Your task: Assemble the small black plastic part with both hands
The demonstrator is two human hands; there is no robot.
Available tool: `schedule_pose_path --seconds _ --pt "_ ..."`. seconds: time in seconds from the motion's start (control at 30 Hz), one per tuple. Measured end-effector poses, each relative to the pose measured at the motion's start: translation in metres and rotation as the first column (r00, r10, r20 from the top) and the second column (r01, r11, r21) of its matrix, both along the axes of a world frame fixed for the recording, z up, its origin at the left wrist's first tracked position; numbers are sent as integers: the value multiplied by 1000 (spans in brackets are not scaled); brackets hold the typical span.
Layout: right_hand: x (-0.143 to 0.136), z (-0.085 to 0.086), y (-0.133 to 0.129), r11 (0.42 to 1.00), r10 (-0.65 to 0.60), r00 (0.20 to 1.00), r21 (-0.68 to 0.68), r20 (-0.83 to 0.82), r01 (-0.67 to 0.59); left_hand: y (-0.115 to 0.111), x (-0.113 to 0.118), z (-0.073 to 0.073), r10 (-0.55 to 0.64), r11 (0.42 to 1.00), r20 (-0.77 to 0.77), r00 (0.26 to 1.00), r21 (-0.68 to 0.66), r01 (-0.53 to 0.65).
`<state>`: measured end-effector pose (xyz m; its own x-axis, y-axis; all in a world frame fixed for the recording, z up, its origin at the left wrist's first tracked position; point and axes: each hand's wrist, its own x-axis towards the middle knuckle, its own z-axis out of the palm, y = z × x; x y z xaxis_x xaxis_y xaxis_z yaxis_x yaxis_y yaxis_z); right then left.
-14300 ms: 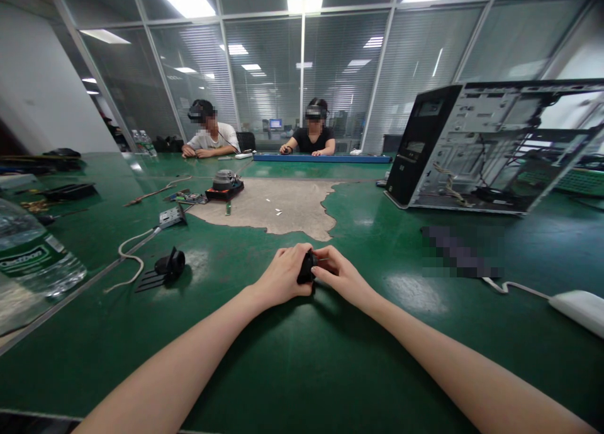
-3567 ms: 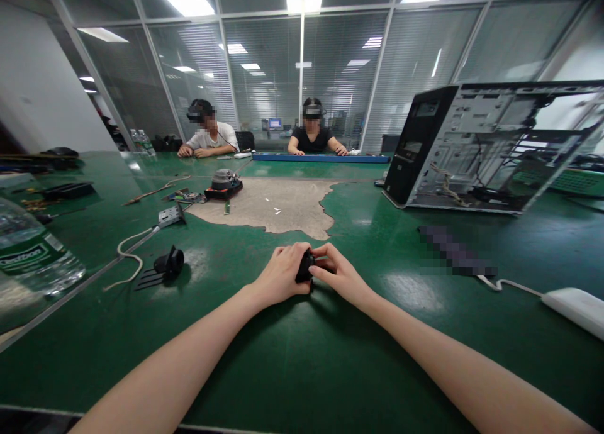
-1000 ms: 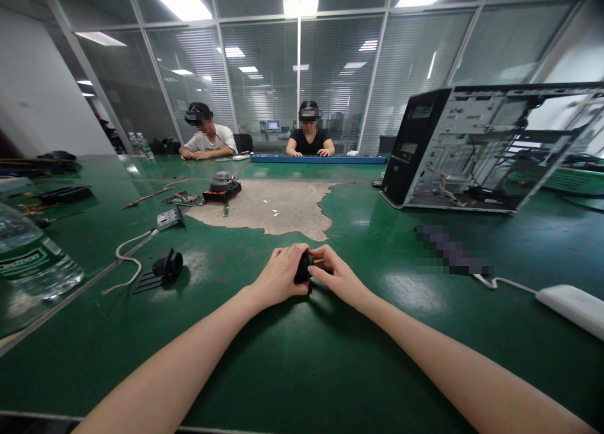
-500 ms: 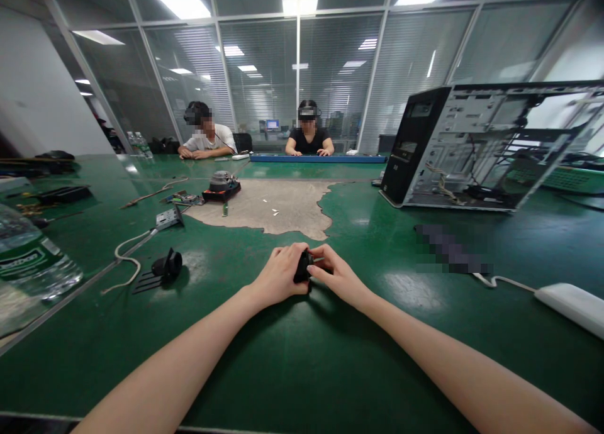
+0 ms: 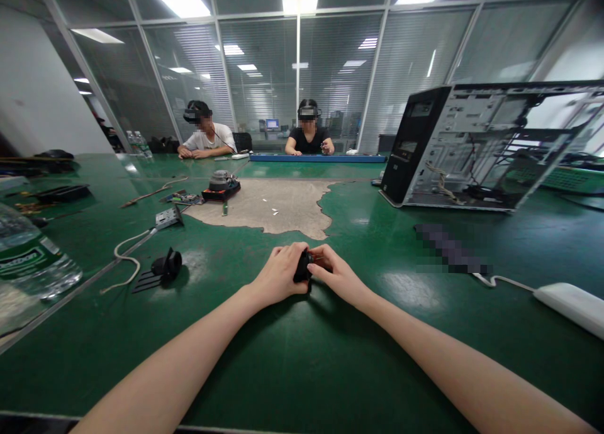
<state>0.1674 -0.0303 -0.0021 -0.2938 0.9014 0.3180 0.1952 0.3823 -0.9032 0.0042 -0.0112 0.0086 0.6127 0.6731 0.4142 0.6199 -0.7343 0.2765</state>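
Observation:
A small black part is held just above or on the green table, in front of the worn patch; its exact kind is hard to make out. My left hand wraps round it from the left, thumb below and fingers over the top. From the right, my right hand pinches at its side with thumb and fingertips, where a thin piece shows faintly between the fingers. Most of the part is covered by my fingers. To the left lies a black round-ended piece with prongs, apart from both hands.
An opened computer case stands at the right. A white power strip with a cable lies nearer. At left are a large water bottle, a metal bracket and a black-and-red device. Two people sit across the table.
My hands stay almost in place on the black part, with the right fingers shifted very slightly. Across the table, the person in black has raised one hand.

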Motion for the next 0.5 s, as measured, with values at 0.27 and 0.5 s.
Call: schedule_pose_path --seconds 0.27,0.5 --pt "-1 1 -1 999 -15 998 32 -65 17 -1 0 1 -5 1000 4 1000 -9 5" --pt "0 -1 2 999 -21 1000 -28 -9 21 0 0 0 5 1000 -2 1000 -10 -5"
